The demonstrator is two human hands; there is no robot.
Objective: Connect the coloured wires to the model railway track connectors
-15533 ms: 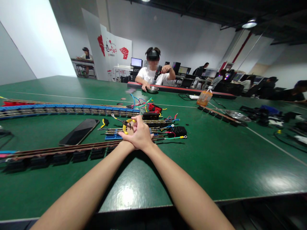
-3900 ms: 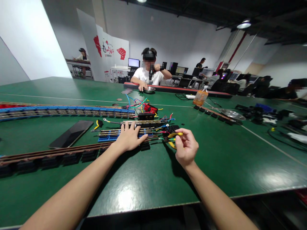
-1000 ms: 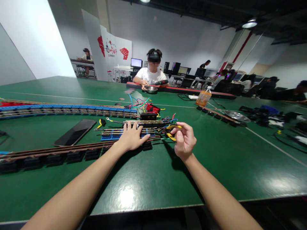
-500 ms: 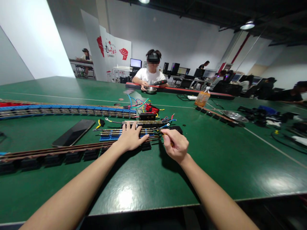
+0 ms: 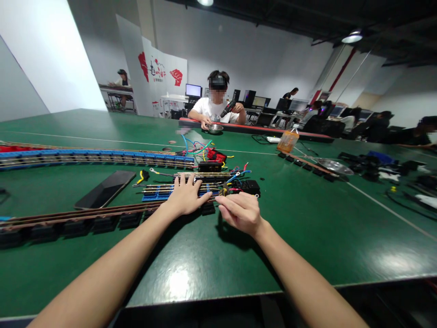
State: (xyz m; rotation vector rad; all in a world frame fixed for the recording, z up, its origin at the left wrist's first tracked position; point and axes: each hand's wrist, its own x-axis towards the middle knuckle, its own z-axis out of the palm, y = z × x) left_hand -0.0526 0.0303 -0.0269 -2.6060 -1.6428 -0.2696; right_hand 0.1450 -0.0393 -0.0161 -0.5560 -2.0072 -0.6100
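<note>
My left hand [image 5: 186,197] lies flat with fingers spread on a short blue-based track piece [image 5: 159,192], pressing it onto the green table [image 5: 307,228]. My right hand [image 5: 241,212] sits just to its right, palm down and fingers closed round the yellow-handled pliers, whose tip [image 5: 224,191] pokes out at the end of the rails. The pliers' handles are hidden under the hand. A black box [image 5: 251,186] with coloured wires lies right behind my right hand.
A brown track [image 5: 85,214] runs left from my hands and a long blue track [image 5: 95,157] lies behind it. Between them are a phone [image 5: 104,188] and small cutters [image 5: 142,176]. A wire bundle [image 5: 205,149], a bottle [image 5: 287,140] and a metal dish [image 5: 332,165] sit farther back. A person [image 5: 218,107] works opposite.
My right hand has closed on the pliers, turned palm down and moved left and down to the rail ends beside my left hand. My left hand has stayed on the track.
</note>
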